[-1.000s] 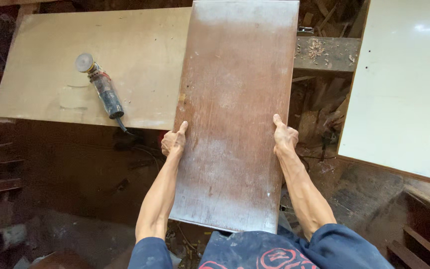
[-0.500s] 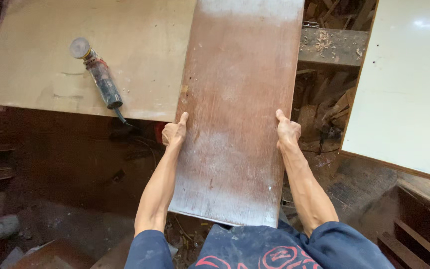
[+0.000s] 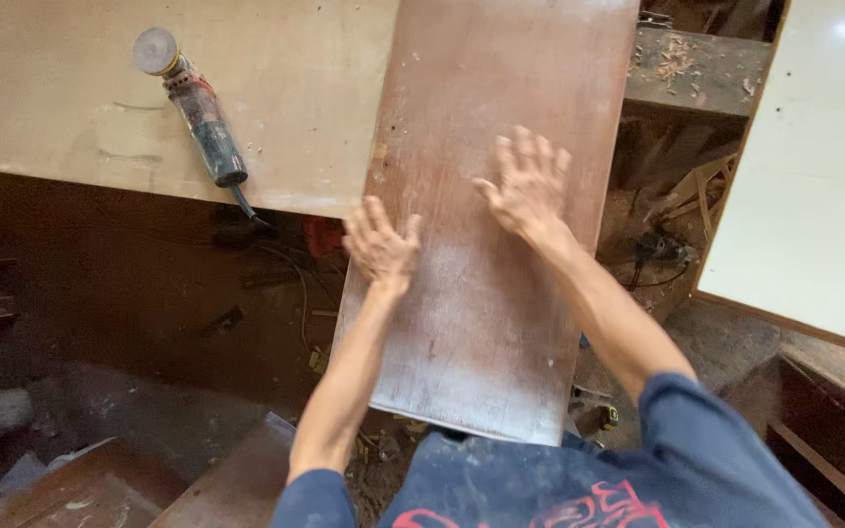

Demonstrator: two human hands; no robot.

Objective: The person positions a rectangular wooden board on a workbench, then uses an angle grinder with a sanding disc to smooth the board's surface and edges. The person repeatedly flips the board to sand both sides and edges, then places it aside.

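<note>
Brown board [image 3: 491,225], long reddish panel w/ pale dust streaks, lies lengthwise away from the person, far part resting on the worktop [image 3: 70,117], near end hanging off toward the body. Both hands flat on its top face, fingers spread, not gripping anything. Left hand [image 3: 381,244] sits near the board's left edge, about mid-length. Right hand [image 3: 528,186] is further up the board, right of centre, palm down.

Step, as I read it: pressing or wiping/feeling the surface, not carrying. A next move would prob. call for keeping palms flat and weight over the supported part, since the near end has nothing visible under it and could tip.

Edges & room: board's left edge overlaps the tan plywood sheet of the worktop. Angle grinder [image 3: 193,112] w/ sanding disc lies left of the board, well apart, cord trailing off the worktop edge. Right of the board is a gap w/ wood scraps [image 3: 687,196], then a white panel [image 3: 814,166]. Floor left of the board's near end is cluttered and dark. Most free sliding room is along the board's own length.
</note>
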